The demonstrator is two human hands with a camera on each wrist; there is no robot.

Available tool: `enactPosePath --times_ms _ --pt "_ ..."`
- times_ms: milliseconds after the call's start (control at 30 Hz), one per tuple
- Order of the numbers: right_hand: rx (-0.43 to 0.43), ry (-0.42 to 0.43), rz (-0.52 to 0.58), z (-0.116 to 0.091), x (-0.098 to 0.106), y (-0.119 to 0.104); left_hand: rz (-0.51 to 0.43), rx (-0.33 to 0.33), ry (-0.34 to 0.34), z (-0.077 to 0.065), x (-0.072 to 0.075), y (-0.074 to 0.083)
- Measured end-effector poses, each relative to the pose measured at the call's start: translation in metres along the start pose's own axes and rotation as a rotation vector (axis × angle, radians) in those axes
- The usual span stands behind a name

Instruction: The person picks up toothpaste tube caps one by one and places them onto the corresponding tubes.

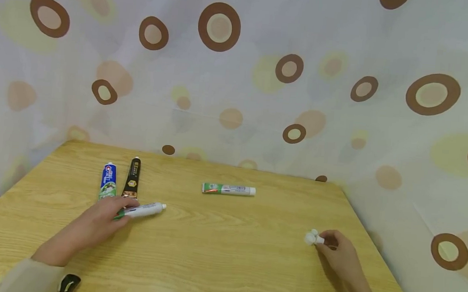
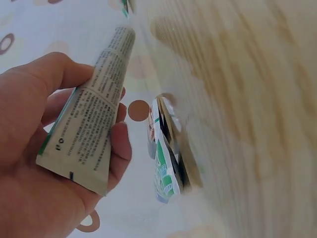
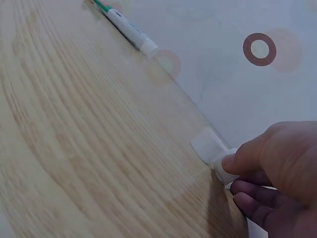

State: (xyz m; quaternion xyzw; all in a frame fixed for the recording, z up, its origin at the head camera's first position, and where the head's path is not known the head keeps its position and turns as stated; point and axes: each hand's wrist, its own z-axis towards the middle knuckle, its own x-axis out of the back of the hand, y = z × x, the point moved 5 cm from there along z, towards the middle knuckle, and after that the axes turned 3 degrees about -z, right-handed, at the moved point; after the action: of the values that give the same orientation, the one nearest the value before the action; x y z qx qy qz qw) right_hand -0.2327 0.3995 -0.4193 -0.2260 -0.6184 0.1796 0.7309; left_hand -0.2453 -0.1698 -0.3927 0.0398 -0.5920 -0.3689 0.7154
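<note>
My left hand (image 1: 102,216) grips a white and green toothpaste tube (image 1: 145,210) by its flat end. The narrow nozzle end points right, a little above the table. The left wrist view shows this tube's printed back (image 2: 91,114) between thumb and fingers. At the right of the table my right hand (image 1: 342,257) pinches a small white cap (image 3: 225,171) between thumb and fingertips. Another white cap (image 3: 208,145) stands on the table against it. Just beyond the left hand lie a blue and green toothpaste tube (image 1: 109,180) and a black toothpaste tube (image 1: 132,177).
A second white and green toothpaste tube (image 1: 228,189), with its white cap on, lies across the back middle of the wood-grain table (image 1: 226,254). A pale curtain with brown rings (image 1: 242,87) hangs behind the table and along its sides.
</note>
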Motion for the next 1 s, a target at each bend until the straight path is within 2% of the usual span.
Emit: enactPosePath --times_ms 267,433,600,733,867,1000 --pt "-0.023 0.02 0.046 -0.002 0.002 0.0 -0.055 0.065 0.014 0.007 0.001 0.005" --pt "-0.04 0.023 0.039 -0.001 0.006 -0.001 -0.085 0.069 0.048 0.009 0.001 0.009" --pt "-0.009 0.079 0.04 0.0 0.013 -0.004 -0.107 0.044 0.076 0.014 0.002 0.014" --pt "0.019 0.131 0.098 0.001 0.017 -0.009 -0.137 -0.023 0.122 0.018 0.004 0.019" --pt "-0.003 0.134 0.128 0.001 0.018 -0.014 -0.151 -0.07 0.176 0.02 0.004 0.024" --pt "-0.041 0.115 0.152 0.003 0.017 -0.018 -0.203 0.005 0.157 0.023 0.001 0.026"
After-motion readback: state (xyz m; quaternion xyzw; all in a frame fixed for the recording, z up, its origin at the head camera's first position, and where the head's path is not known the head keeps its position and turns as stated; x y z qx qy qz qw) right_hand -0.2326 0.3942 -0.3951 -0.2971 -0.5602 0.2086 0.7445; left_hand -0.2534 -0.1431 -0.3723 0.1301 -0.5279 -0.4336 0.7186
